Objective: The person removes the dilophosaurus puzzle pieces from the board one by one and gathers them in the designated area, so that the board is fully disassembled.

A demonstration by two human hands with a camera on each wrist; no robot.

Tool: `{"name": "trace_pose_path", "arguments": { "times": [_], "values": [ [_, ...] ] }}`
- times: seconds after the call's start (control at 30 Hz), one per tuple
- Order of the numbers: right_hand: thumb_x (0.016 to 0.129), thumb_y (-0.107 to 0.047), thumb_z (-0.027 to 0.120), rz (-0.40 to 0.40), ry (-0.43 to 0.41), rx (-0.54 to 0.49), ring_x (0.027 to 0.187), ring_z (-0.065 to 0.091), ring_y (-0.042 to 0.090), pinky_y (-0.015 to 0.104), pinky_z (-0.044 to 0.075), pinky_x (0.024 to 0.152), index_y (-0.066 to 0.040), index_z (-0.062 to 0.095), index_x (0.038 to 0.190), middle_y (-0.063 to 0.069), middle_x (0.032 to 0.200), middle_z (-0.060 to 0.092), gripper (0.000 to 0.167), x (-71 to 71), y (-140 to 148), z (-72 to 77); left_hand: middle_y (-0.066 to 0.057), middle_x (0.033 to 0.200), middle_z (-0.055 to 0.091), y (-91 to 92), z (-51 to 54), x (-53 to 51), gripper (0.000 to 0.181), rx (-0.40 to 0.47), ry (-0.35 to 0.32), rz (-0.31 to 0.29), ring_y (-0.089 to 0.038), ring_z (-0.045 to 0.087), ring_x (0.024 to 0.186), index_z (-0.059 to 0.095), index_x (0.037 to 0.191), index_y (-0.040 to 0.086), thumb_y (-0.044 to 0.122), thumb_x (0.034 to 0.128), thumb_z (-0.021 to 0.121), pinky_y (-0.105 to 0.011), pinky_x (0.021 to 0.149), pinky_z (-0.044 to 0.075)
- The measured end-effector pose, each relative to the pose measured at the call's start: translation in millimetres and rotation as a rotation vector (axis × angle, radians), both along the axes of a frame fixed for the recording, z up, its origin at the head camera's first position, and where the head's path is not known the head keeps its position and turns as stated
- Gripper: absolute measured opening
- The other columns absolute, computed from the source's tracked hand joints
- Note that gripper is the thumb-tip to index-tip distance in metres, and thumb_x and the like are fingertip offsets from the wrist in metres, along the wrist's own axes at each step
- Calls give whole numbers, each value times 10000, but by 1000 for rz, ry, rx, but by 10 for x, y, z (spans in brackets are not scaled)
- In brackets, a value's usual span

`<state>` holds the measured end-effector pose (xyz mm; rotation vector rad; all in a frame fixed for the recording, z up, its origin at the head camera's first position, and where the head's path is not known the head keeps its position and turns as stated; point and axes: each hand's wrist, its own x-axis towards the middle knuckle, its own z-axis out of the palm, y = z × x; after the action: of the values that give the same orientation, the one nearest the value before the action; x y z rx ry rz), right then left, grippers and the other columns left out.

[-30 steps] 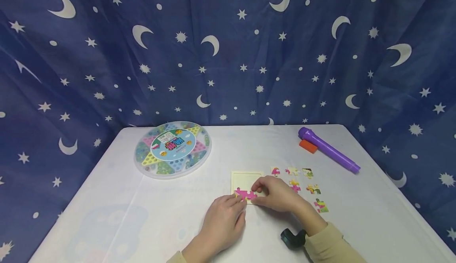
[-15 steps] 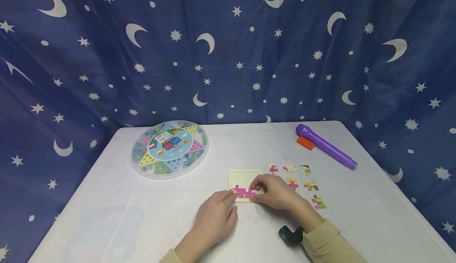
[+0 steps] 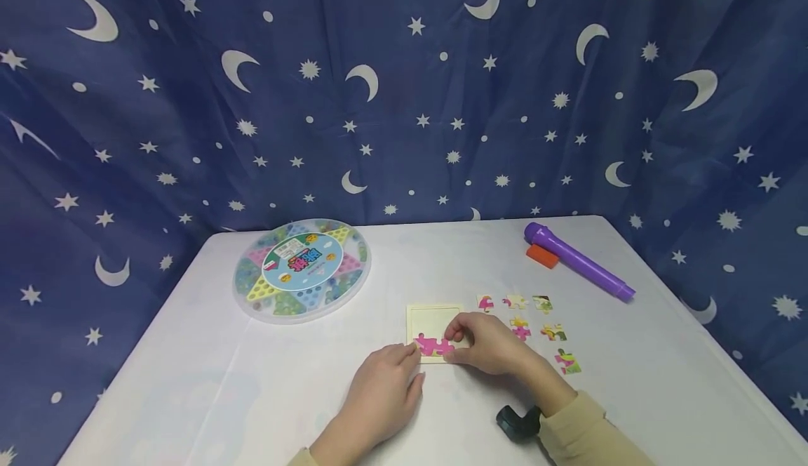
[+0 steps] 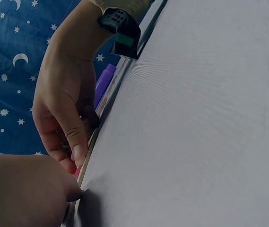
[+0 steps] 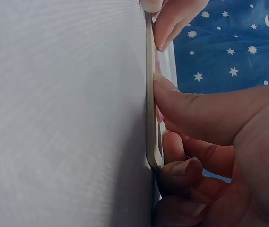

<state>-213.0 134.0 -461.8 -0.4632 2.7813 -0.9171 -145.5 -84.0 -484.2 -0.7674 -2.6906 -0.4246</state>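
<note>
A cream puzzle tray (image 3: pixel 434 316) lies flat on the white table, with pink jigsaw pieces (image 3: pixel 428 345) along its near side. My right hand (image 3: pixel 489 343) pinches the right-hand pink piece at the tray's right side, thumb toward the near rim. In the right wrist view its thumb (image 5: pixel 186 106) lies over the tray's edge (image 5: pixel 150 94), other fingers curled behind. My left hand (image 3: pixel 381 389) rests its fingertips on the tray's near-left corner and the left pink piece. The left wrist view shows the left hand (image 4: pixel 23 191) beside the right hand (image 4: pixel 61 94); the pieces there are mostly hidden.
Several loose jigsaw pieces (image 3: pixel 553 333) lie right of the tray. A purple toy microphone (image 3: pixel 581 262) and an orange block (image 3: pixel 542 256) lie farther back. A round Chinese checkers box (image 3: pixel 303 271) sits at the back left. A black wrist camera (image 3: pixel 517 424) is by the right sleeve.
My left hand has drawn back slightly to the left from the pink pieces, its fingertips still at the tray's corner. The right hand keeps its pinch. The head view has shifted slightly.
</note>
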Motion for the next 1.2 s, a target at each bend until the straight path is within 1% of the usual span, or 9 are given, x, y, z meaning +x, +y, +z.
{"name": "trace_pose_path", "arguments": {
  "times": [0.13, 0.27, 0.4, 0.57, 0.7, 0.8, 0.9, 1.03, 1.2],
  "values": [
    [784, -231, 913, -2, -2, -5, 767, 499, 141, 337, 436, 708, -202, 679, 929, -58, 832, 577, 277, 9, -13, 13, -84, 1166, 743, 11, -14, -18, 286, 4, 62, 5, -236, 697, 1066, 770, 1145, 28, 215, 930, 742, -422, 918, 560],
    [776, -215, 916, 6, 6, -27, 751, 493, 145, 325, 425, 682, -190, 664, 917, -60, 833, 587, 290, 27, -5, 5, -40, 1071, 769, 26, -69, -48, 198, 65, 136, 25, -202, 716, 965, 804, 1054, 67, 161, 880, 799, -393, 807, 574],
    [785, -194, 907, 18, 18, -60, 729, 499, 145, 301, 432, 650, -190, 642, 888, -82, 822, 604, 285, 43, 4, -7, 0, 989, 777, 38, -117, -64, 151, 127, 188, 48, -168, 715, 880, 819, 965, 104, 149, 824, 851, -356, 719, 557],
    [805, -182, 892, 35, 34, -98, 710, 517, 137, 275, 441, 628, -189, 633, 882, -101, 787, 603, 270, 28, 3, -3, 28, 945, 775, 40, -126, -78, 135, 149, 208, 81, -144, 711, 838, 819, 917, 131, 160, 797, 874, -329, 685, 540],
    [841, -196, 863, 54, 34, -146, 688, 525, 132, 259, 447, 594, -198, 639, 916, -95, 795, 607, 236, -3, 53, 23, 35, 923, 773, 43, -110, -96, 123, 160, 220, 80, -140, 708, 831, 816, 897, 137, 163, 794, 878, -330, 684, 539],
    [868, -187, 834, 70, 31, -193, 664, 545, 140, 260, 468, 559, -196, 661, 957, -82, 816, 629, 194, -16, 168, 50, 44, 911, 769, 45, -127, -94, 116, 168, 229, 70, -137, 704, 826, 814, 883, 140, 164, 791, 881, -332, 683, 538],
    [878, -213, 825, 69, 30, -212, 668, 561, 164, 274, 480, 545, -200, 687, 978, -62, 820, 643, 171, -21, 338, 104, 51, 914, 768, 50, -137, -93, 108, 179, 237, 67, -132, 702, 829, 813, 880, 147, 164, 795, 878, -335, 686, 535],
    [881, -285, 824, 19, 9, -193, 720, 556, 181, 281, 474, 561, -220, 701, 957, -47, 814, 632, 159, 14, 583, 160, 54, 916, 767, 55, -145, -90, 110, 195, 256, 72, -131, 705, 835, 810, 881, 154, 164, 793, 876, -349, 703, 535],
    [899, -301, 803, -49, -11, -151, 725, 538, 195, 276, 449, 543, -203, 702, 940, -23, 805, 609, 147, 101, 913, 169, 62, 891, 758, 47, -149, -95, 118, 207, 282, 75, -132, 702, 829, 798, 861, 167, 163, 779, 884, -357, 700, 525]
  ]
}}
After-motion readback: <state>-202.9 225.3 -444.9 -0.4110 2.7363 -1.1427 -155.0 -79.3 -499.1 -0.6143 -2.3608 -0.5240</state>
